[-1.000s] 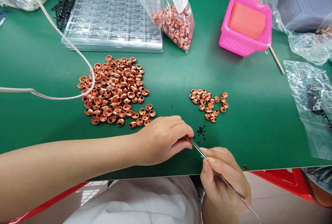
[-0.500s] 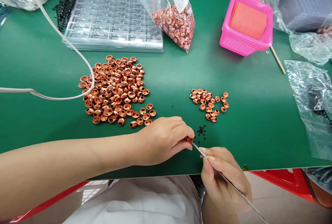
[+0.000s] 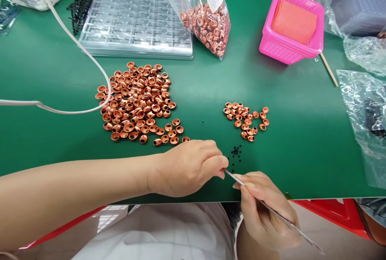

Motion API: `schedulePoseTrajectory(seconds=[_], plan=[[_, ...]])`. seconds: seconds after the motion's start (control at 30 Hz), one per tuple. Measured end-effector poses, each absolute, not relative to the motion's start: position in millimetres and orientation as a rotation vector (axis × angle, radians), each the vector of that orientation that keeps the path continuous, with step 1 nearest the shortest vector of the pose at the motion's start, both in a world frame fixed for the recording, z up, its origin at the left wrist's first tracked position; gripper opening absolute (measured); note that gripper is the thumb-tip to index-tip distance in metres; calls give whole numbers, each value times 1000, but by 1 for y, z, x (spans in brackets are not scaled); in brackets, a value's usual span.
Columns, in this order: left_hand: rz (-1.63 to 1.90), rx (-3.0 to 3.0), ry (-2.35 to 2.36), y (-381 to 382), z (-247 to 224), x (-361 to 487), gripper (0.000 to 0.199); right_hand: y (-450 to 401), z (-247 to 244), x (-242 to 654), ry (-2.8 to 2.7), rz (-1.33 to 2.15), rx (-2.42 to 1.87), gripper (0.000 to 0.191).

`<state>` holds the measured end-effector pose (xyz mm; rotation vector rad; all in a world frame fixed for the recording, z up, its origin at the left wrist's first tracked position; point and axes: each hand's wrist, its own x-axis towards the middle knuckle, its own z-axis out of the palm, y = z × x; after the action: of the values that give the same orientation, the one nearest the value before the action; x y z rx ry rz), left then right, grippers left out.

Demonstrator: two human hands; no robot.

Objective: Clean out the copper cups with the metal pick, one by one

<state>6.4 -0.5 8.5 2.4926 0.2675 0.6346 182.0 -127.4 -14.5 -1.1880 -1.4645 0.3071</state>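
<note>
My left hand [image 3: 193, 167] is closed with its fingertips pinched together near the table's front edge. The copper-coloured cup-shaped part it grips is almost wholly hidden by the fingers. In my right hand [image 3: 267, 207] is a slim metal pick [image 3: 282, 220], held like a pen. Its tip meets the left fingertips, where the contact is hidden. Just beyond the fingertips lie tiny black pieces [image 3: 236, 151]. A big pile of copper-coloured cup-shaped parts [image 3: 138, 99] with holes spreads behind my left hand. A smaller group of the same parts [image 3: 245, 121] sits farther right.
Clear plastic trays [image 3: 135, 15] are stacked at the back, beside a bag of copper parts [image 3: 208, 29]. A pink basket [image 3: 277, 53] holds an orange-red block. A white cable [image 3: 102, 71] loops over the left side. A plastic bag [image 3: 362, 139] lies at the right.
My left hand has turned, and the copper part showing between its fingertips earlier is now covered. My right hand and the pick have shifted slightly right. The whole view has shifted a little.
</note>
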Motion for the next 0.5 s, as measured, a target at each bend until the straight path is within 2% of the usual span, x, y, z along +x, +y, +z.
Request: schedulePoseTrajectory(seconds=[0.27, 0.5], plan=[[550, 2481, 360, 1, 11, 11, 16, -126, -15, 181, -1372, 371, -1203, 38], [259, 2619, 584, 16, 31, -4, 11, -122, -13, 176, -1049, 330, -1163, 25]])
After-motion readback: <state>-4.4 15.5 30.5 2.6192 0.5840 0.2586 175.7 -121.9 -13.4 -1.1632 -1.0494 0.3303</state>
